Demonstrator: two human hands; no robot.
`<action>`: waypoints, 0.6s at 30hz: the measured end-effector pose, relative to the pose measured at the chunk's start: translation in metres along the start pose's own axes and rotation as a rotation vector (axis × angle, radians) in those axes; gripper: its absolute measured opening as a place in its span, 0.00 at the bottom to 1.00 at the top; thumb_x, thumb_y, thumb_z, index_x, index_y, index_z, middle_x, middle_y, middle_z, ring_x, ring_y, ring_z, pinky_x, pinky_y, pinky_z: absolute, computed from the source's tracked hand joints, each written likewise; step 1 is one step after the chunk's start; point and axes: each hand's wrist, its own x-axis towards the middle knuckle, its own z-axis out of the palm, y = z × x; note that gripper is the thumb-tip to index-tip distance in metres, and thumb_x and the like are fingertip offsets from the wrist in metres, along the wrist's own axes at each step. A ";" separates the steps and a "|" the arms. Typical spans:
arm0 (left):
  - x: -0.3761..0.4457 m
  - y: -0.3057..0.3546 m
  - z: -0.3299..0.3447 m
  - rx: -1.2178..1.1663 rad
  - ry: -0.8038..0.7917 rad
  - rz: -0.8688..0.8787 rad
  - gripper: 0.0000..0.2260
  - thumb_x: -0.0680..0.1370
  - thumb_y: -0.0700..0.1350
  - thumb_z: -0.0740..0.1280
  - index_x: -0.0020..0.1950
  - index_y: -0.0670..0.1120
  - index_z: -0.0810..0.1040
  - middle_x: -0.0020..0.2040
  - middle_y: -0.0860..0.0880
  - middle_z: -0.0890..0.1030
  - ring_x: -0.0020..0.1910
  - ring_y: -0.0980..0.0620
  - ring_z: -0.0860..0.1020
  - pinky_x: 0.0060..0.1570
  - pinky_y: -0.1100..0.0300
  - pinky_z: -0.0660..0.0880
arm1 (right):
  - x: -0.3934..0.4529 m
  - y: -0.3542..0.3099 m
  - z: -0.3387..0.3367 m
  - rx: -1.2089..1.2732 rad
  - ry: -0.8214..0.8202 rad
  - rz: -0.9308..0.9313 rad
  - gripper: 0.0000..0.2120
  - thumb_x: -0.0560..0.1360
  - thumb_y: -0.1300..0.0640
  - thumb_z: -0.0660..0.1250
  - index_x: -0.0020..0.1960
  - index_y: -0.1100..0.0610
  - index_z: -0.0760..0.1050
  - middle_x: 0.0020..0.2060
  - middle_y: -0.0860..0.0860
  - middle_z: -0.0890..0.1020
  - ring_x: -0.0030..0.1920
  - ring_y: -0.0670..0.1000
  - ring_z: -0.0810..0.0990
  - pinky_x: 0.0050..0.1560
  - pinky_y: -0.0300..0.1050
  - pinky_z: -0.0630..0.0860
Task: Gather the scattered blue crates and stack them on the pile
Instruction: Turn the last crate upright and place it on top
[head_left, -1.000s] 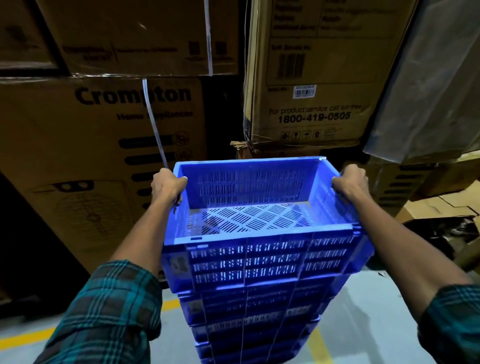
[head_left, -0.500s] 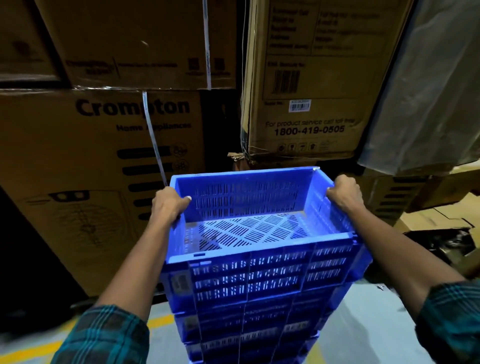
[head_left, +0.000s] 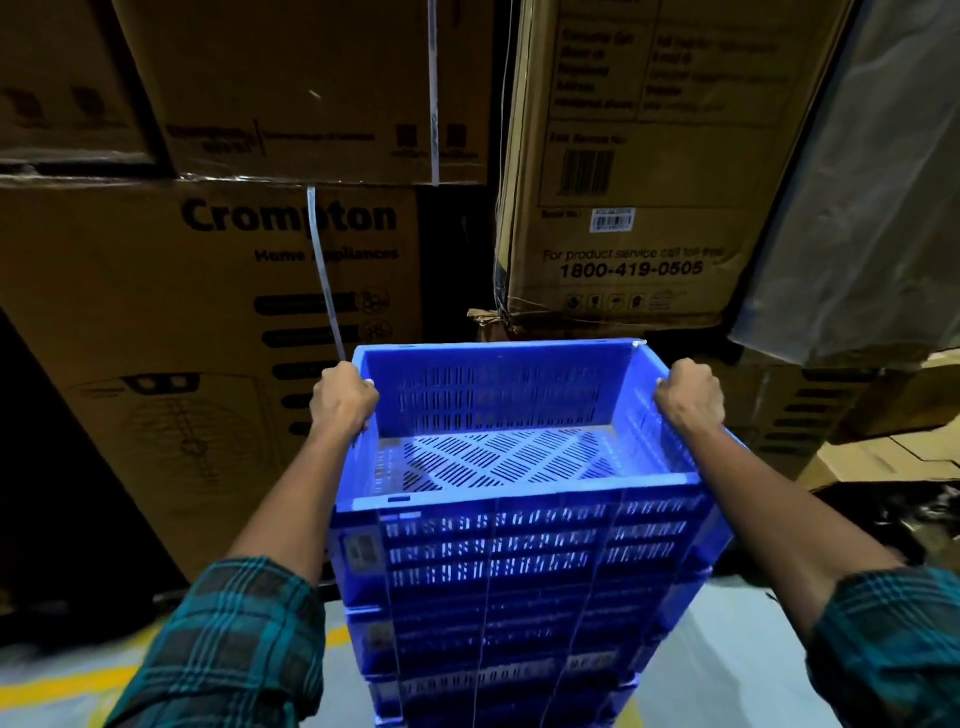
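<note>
An empty blue slotted crate (head_left: 498, 540) sits on top of a pile of blue crates (head_left: 493, 665) right in front of me. My left hand (head_left: 343, 397) is closed over the crate's left rim near the far corner. On the right rim, my right hand (head_left: 690, 396) grips near the far corner as well. The lower part of the pile runs out of the bottom of the view.
Tall stacks of brown cardboard boxes (head_left: 197, 332) stand close behind the pile, one with a loose white strap (head_left: 324, 280). A plastic-wrapped load (head_left: 862, 197) hangs at the upper right. Flattened cardboard (head_left: 883, 452) lies at the right. A yellow line (head_left: 67, 686) crosses the grey floor.
The top crate and both hands sit lower in the view than a second ago. Both hands keep the same grip on the rims.
</note>
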 end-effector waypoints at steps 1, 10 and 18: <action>-0.003 0.001 -0.001 0.019 -0.010 0.001 0.11 0.80 0.47 0.63 0.47 0.39 0.77 0.36 0.45 0.79 0.30 0.49 0.78 0.24 0.60 0.67 | -0.001 0.000 -0.002 0.003 0.000 -0.001 0.12 0.76 0.57 0.65 0.52 0.66 0.78 0.51 0.66 0.81 0.52 0.67 0.81 0.48 0.53 0.77; -0.014 -0.013 0.002 0.052 -0.097 -0.079 0.22 0.76 0.56 0.69 0.56 0.37 0.76 0.48 0.39 0.81 0.41 0.42 0.79 0.36 0.52 0.75 | 0.001 0.015 -0.008 -0.025 -0.318 -0.032 0.23 0.73 0.44 0.67 0.61 0.59 0.72 0.59 0.61 0.79 0.58 0.63 0.79 0.51 0.52 0.75; -0.114 0.008 0.018 0.181 0.034 0.150 0.25 0.77 0.61 0.64 0.67 0.46 0.71 0.73 0.39 0.65 0.74 0.37 0.60 0.69 0.38 0.57 | -0.084 0.035 -0.015 -0.147 -0.216 -0.157 0.31 0.75 0.31 0.56 0.70 0.48 0.71 0.73 0.53 0.70 0.73 0.62 0.63 0.70 0.61 0.58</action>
